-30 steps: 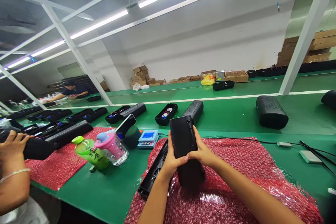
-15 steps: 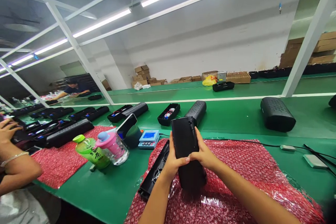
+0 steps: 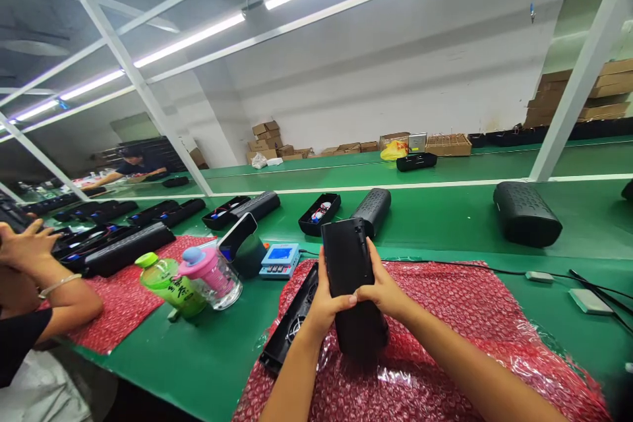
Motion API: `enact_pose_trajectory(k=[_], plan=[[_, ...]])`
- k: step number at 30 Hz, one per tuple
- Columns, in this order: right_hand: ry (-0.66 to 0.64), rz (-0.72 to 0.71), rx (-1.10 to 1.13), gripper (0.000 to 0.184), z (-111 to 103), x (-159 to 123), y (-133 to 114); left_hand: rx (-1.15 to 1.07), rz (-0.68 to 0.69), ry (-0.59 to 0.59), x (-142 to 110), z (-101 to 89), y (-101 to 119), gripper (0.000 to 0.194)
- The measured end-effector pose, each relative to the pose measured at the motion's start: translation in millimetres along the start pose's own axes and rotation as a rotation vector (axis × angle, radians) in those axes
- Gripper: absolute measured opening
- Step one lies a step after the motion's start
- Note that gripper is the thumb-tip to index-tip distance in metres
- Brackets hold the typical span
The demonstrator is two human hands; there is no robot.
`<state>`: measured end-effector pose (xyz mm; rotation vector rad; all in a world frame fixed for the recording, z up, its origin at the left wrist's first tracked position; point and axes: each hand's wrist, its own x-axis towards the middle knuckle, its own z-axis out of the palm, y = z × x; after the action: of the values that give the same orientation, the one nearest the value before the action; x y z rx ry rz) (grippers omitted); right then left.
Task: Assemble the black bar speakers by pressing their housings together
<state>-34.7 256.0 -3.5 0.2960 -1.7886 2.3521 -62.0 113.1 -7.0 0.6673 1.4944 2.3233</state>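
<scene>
Between both hands a black speaker housing (image 3: 349,264) is held tilted up over the red bubble wrap (image 3: 445,316). My left hand (image 3: 324,303) grips its left side, and my right hand (image 3: 386,283) grips the right side. Both thumbs meet across the face turned to me. To the left of the housing lies an open black shell (image 3: 291,330) with round grilles inside, partly hidden by my left forearm. Behind the housing, on the green bench, are a closed black speaker body (image 3: 374,208) and an open shell with wires (image 3: 320,213).
A blue device with a screen (image 3: 281,260), a pink-lidded cup (image 3: 212,277) and a green bottle (image 3: 171,283) stand left of the wrap. Another black speaker (image 3: 527,214) sits at right, near cables (image 3: 601,293). A co-worker's arm (image 3: 64,297) is at far left.
My hands and the housing stay almost in place. The co-worker's arm at the left has moved further into view, and the hand there has shifted.
</scene>
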Motion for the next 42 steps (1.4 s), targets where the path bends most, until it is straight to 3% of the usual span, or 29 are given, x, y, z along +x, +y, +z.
enact_pose_trajectory(k=[42], plan=[[-0.002,0.025,0.045,0.113,3.3,-1.2,-4.7,0.007,-0.012,0.015,-1.3,5.1,3.3,0.124]])
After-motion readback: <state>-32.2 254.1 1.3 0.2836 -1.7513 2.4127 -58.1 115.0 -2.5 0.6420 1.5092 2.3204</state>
